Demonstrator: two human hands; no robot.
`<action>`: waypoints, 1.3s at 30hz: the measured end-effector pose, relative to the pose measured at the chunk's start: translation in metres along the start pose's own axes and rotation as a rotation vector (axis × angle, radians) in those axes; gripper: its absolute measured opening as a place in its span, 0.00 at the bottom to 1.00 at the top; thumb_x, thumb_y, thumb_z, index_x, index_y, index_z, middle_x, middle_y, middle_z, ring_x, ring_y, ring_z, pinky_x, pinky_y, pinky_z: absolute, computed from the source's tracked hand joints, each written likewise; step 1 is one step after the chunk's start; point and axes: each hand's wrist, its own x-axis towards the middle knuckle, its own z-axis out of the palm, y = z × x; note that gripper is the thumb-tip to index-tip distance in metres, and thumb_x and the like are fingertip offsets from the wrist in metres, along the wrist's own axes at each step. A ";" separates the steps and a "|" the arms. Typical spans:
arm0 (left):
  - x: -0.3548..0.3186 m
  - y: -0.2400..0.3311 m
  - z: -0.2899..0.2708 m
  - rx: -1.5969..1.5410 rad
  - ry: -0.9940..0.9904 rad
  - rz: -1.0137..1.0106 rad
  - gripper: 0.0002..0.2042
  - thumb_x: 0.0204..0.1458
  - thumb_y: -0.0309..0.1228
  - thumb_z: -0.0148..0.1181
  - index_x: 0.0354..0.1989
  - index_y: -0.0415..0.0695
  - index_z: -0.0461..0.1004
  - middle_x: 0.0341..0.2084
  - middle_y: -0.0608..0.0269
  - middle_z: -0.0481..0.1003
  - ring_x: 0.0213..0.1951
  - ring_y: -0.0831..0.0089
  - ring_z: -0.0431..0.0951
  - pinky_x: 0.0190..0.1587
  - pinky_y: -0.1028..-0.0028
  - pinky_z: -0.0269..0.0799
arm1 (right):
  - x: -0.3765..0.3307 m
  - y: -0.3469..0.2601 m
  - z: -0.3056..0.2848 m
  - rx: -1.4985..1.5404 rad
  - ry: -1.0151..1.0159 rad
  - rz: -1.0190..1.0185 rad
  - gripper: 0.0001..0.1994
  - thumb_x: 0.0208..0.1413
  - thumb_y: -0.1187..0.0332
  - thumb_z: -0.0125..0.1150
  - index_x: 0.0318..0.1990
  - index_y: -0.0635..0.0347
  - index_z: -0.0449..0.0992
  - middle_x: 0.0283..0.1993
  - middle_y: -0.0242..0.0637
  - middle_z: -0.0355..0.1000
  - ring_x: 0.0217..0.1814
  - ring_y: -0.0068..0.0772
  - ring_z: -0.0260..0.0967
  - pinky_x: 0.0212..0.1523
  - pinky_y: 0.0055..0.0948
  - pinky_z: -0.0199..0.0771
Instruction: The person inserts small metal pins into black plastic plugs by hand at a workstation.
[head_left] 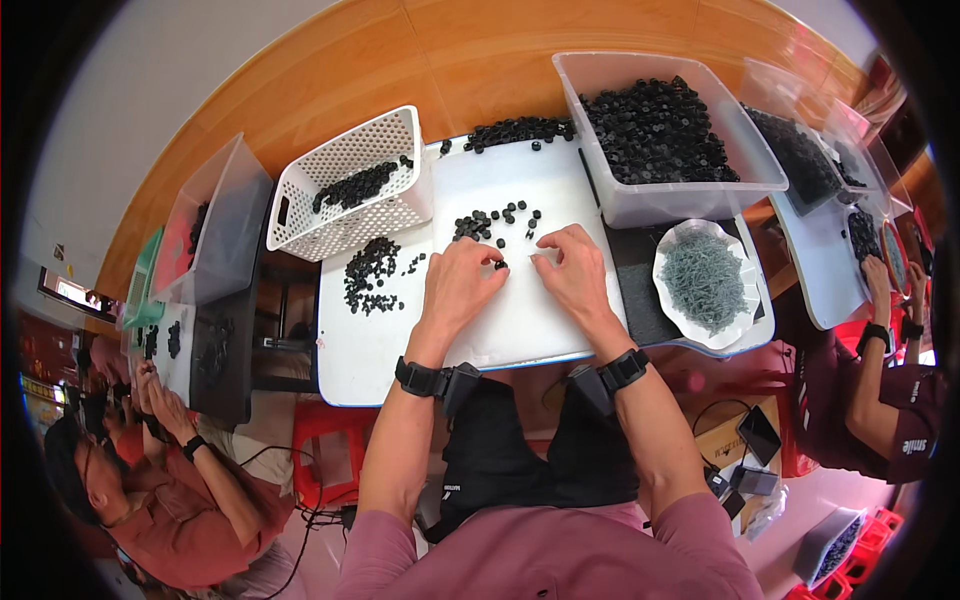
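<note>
My left hand [460,287] rests over the white tabletop with its thumb and fingers pinched on a small black round plastic part [500,265]. A short way to the right, my right hand [578,278] is closed in a pinch, its fingertips pointing toward the left hand. Whatever lies between those fingertips is too small to name. Just beyond both hands, several loose black parts [474,226] are scattered on the white work surface [520,335]. A heap of small black pieces [370,268] lies left of my left hand.
Back left stands a white perforated basket [350,226] holding black parts. A large translucent bin [685,206] full of them stands back right. Near it, a white scalloped plate [752,292] bears grey-green screws [702,278]. More parts [520,131] line the far edge. People work at both sides.
</note>
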 end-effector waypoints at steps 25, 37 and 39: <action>0.002 0.028 0.024 -0.290 0.173 -0.035 0.07 0.56 0.26 0.67 0.41 0.39 0.84 0.31 0.52 0.85 0.32 0.59 0.86 0.38 0.66 0.80 | -0.004 0.001 -0.001 0.382 -0.070 0.016 0.08 0.57 0.74 0.68 0.45 0.63 0.83 0.37 0.37 0.83 0.31 0.22 0.76 0.34 0.25 0.75; -0.002 0.027 0.024 -0.176 0.222 0.168 0.06 0.56 0.25 0.65 0.40 0.41 0.82 0.32 0.54 0.83 0.33 0.55 0.83 0.40 0.62 0.77 | -0.005 0.011 0.007 0.487 -0.061 0.040 0.12 0.57 0.76 0.68 0.48 0.64 0.82 0.37 0.36 0.83 0.35 0.21 0.78 0.38 0.23 0.76; -0.003 0.032 0.022 -0.146 0.225 0.164 0.06 0.57 0.25 0.65 0.41 0.42 0.83 0.33 0.54 0.83 0.33 0.55 0.83 0.38 0.62 0.77 | -0.005 0.011 0.005 0.485 -0.059 0.008 0.11 0.57 0.76 0.68 0.47 0.64 0.82 0.36 0.37 0.83 0.36 0.22 0.79 0.39 0.23 0.77</action>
